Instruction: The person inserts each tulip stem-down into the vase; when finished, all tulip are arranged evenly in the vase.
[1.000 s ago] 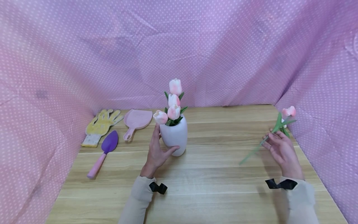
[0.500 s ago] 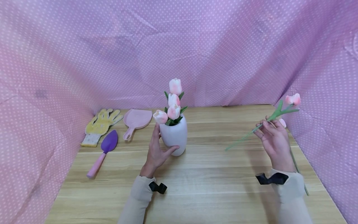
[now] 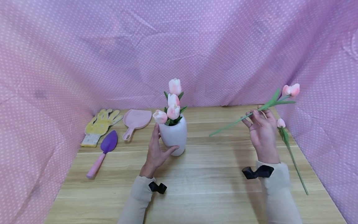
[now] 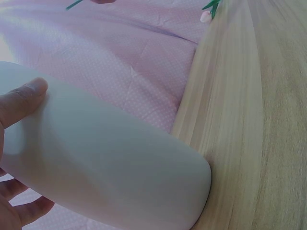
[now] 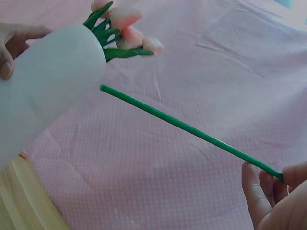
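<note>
Wooden surface point(image 3: 212, 174) underneath, walled round by dotted pink cloth point(image 3: 84, 46). Near the middle, upright, a white vase point(image 3: 174, 137) with four pink tulips point(image 3: 174, 102) already in its mouth. Wrapped round the vase's left side and front, the left hand point(image 3: 156, 152): thumb hooked across the belly, fingers up the side (seen again, very close, in the left wrist view point(image 4: 21, 103)), gripping it. Off to the right and well apart from the vase, the right hand point(image 3: 261, 133), raised above the boards, fingertips pinching a loose tulip stem point(image 3: 246, 115) about midway. Long axis of that stem slanted: bare cut end low and leftward, aimed toward the vase; bloom point(image 3: 291, 90) high and rightward, near the cloth. From the right wrist view, cut end point(image 5: 103, 87) just beside the vase's shoulder point(image 5: 53, 72) but short of the opening, not touching. Nearer to the stem by far: the right hand; nearer to the vase: the left. Flat on the surface beside the right wrist, one more tulip point(image 3: 291, 152), bud pointing away, stem toward the near edge.
</note>
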Demonstrator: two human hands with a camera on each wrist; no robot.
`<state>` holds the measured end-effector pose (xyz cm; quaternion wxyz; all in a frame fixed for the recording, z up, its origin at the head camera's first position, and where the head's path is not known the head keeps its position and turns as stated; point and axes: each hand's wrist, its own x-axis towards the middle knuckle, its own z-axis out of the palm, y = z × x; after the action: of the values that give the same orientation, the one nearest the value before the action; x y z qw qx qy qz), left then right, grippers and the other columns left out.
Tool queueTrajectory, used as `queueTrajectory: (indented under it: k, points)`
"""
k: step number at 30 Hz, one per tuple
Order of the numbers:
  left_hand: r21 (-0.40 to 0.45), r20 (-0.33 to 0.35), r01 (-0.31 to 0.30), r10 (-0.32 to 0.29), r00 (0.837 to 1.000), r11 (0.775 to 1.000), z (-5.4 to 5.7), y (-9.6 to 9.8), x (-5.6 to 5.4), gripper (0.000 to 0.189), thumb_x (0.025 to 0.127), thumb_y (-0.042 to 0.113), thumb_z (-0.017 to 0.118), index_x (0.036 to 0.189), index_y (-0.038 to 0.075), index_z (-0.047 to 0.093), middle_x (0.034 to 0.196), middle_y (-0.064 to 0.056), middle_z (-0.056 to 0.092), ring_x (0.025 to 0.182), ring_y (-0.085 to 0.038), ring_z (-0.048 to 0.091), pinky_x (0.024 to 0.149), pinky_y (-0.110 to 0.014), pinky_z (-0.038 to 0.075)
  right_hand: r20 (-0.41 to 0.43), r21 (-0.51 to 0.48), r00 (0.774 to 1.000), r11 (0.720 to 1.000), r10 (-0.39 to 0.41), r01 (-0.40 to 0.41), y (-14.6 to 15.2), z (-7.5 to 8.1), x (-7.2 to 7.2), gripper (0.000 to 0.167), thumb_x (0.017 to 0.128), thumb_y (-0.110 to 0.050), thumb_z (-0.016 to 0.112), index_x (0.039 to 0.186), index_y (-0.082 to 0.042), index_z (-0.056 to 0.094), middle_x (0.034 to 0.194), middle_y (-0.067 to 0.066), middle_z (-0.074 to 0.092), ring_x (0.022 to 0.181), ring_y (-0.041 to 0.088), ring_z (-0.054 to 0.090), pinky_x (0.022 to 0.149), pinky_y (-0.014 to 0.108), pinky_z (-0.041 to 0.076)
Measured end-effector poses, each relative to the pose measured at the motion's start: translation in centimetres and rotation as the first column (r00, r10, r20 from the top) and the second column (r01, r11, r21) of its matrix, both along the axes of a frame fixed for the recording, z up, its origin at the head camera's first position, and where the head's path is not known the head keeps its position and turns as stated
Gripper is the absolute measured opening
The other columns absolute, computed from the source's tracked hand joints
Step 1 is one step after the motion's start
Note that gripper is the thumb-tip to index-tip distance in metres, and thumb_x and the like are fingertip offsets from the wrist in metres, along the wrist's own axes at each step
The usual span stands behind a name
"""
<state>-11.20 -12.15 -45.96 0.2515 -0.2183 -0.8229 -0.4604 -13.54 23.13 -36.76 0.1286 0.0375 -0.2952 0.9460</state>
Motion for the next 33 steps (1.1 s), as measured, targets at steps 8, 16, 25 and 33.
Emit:
queueTrajectory:
  k: [8, 16, 25, 33]
  points:
    - [0.003, 0.004, 0.0, 0.0, 1.0, 1.0, 0.0, 0.0, 0.0, 0.129, 0.064, 0.001, 0.093, 0.161, 0.008, 0.008, 0.154, -0.032, 0.035, 0.137, -0.048, 0.044, 0.099, -0.062, 0.052, -0.008, -0.019, 0.992, 0.992, -0.126, 0.125, -3.4, 2.2, -0.9, 0.014, 0.092, 0.008, 0.061, 0.102, 0.001, 0.054, 0.083, 0.011, 0.06, 0.072, 0.023, 0.066, 0.059, 0.036, 0.064]
    - [-0.001, 0.007, 0.002, -0.002, 1.0, 1.0, 0.1, 0.0, 0.0, 0.128, 0.064, 0.002, 0.093, 0.16, 0.007, 0.008, 0.155, -0.03, 0.035, 0.137, -0.047, 0.044, 0.099, -0.062, 0.053, -0.068, -0.047, 0.982, 0.984, -0.176, 0.173, -5.5, 3.5, -1.5, 0.014, 0.092, 0.009, 0.061, 0.102, 0.003, 0.053, 0.081, 0.012, 0.06, 0.07, 0.023, 0.066, 0.059, 0.037, 0.064]
    - [0.001, -0.012, 0.009, -0.009, 1.0, 1.0, 0.0, -0.1, -0.1, 0.129, 0.063, 0.0, 0.093, 0.16, 0.006, 0.008, 0.155, -0.032, 0.033, 0.137, -0.049, 0.043, 0.099, -0.063, 0.052, -0.106, -0.064, 0.979, 0.983, -0.177, 0.17, -7.4, 4.3, -1.7, 0.017, 0.091, 0.01, 0.062, 0.103, 0.002, 0.054, 0.083, 0.013, 0.062, 0.069, 0.024, 0.068, 0.057, 0.036, 0.063]
    - [0.006, -0.024, 0.014, -0.014, 1.0, 1.0, -0.1, -0.1, 0.0, 0.128, 0.063, -0.001, 0.093, 0.16, 0.005, 0.009, 0.154, -0.033, 0.034, 0.136, -0.049, 0.043, 0.099, -0.063, 0.052, -0.131, 0.007, 0.976, 0.984, -0.177, 0.179, -8.8, 4.7, -1.9, 0.02, 0.089, 0.006, 0.067, 0.104, 0.0, 0.055, 0.083, 0.011, 0.064, 0.071, 0.021, 0.069, 0.061, 0.036, 0.065]
